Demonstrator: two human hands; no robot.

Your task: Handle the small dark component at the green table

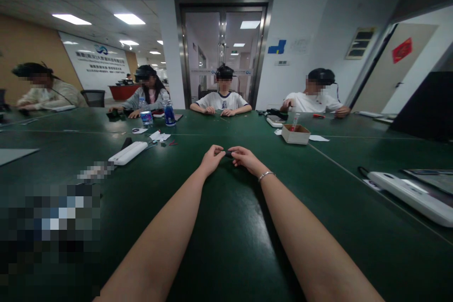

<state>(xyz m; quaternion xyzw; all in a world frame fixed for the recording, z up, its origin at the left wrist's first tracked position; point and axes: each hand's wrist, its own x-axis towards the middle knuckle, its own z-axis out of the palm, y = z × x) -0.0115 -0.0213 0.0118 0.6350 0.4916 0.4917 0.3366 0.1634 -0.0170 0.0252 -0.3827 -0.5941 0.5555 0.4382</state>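
Both my arms reach out over the green table. A small dark object sits between my hands; it is too small to name its kind. My left hand pinches its left end with thumb and fingers. From the other side, my right hand grips its right end, fingers curled. The fingertips of the two hands are close together, a little above or on the tabletop; I cannot tell which. A silver bracelet circles my right wrist.
Left of my hands lie a white power bank-like device, paper scraps and a blue-labelled bottle. To the right stand a small cardboard box and a long white device. Several people with headsets sit around the table.
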